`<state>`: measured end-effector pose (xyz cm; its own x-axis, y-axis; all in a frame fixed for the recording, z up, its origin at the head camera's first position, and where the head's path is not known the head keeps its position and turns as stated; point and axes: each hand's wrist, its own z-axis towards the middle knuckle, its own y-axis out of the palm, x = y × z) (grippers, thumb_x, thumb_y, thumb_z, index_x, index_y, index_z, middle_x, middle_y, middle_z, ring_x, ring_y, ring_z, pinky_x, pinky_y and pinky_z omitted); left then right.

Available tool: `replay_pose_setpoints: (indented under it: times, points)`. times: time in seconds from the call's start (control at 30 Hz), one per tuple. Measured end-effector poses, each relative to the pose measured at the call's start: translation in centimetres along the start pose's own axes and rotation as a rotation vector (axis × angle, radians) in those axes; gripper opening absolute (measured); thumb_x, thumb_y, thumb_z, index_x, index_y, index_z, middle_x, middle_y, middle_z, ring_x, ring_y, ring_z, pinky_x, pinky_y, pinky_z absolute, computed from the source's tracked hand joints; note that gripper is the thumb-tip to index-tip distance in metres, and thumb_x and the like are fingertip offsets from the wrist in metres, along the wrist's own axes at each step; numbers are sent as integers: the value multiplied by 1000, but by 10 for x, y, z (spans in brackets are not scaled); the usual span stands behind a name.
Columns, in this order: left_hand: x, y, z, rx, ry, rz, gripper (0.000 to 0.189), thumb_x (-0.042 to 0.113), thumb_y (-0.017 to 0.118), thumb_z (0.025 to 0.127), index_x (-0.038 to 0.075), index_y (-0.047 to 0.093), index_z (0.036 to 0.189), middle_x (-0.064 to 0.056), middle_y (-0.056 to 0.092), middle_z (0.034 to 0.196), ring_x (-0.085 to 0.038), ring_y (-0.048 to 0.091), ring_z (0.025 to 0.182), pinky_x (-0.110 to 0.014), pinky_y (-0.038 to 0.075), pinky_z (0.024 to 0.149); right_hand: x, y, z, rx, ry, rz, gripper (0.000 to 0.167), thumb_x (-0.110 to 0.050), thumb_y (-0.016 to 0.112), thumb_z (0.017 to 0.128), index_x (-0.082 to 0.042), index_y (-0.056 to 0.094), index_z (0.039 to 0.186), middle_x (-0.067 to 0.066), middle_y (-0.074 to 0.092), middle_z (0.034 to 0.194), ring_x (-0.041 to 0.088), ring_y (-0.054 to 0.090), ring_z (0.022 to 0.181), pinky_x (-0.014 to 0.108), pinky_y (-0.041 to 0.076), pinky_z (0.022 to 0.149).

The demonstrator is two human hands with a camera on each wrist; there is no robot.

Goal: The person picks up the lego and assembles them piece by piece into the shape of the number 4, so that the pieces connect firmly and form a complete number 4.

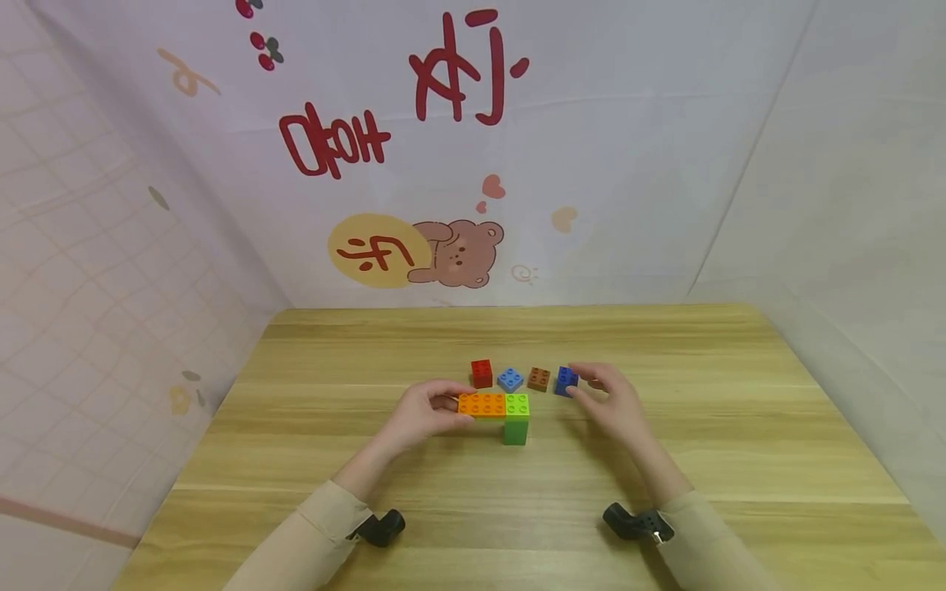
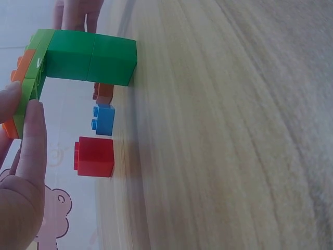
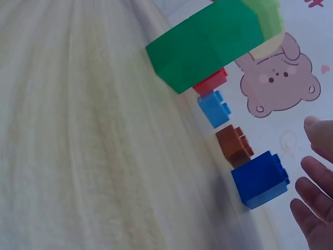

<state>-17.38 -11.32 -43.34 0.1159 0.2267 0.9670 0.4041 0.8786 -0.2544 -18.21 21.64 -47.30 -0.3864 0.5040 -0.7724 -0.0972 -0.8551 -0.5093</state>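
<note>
My left hand (image 1: 421,417) pinches the free left end of a toy building-block structure. Along its top run an orange block (image 1: 482,405) and a lime block (image 1: 517,405), above a green column (image 1: 516,432). From the left wrist view, the column is two green blocks (image 2: 88,56), and a lime layer (image 2: 20,112) lies under the orange one. Beside a dark blue block (image 1: 564,382) is my right hand (image 1: 613,402), thumb and fingers spread. The right wrist view shows a gap between its fingertips and that blue block (image 3: 260,179).
Behind the structure stand a red block (image 1: 482,374), a light blue block (image 1: 510,379) and a brown block (image 1: 539,379), in a row with the dark blue one. All are on a wooden table (image 1: 355,345), with a printed cloth wall (image 1: 606,180) at its back.
</note>
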Motion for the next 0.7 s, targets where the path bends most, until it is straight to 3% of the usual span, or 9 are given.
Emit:
replay_pose_setpoints:
  times: [0.27,0.7]
  points:
    - [-2,-1,0,-7,26,2,39,5,80,82,-1,69,119,-12,68,109,-19,65,87,-26,56,74,13,3,5,-10,-10,-55,46,-4,78,84,5,62,126,23,59,123,39,57,108,55,50,90]
    - [0,-1,-1,6,-3,18,38,4,80,82,3,71,118,-9,68,108,-21,66,88,-26,56,75,26,1,10,-155,163,-14,66,-16,78,87,2,48,142,24,50,140,43,50,125,56,39,105]
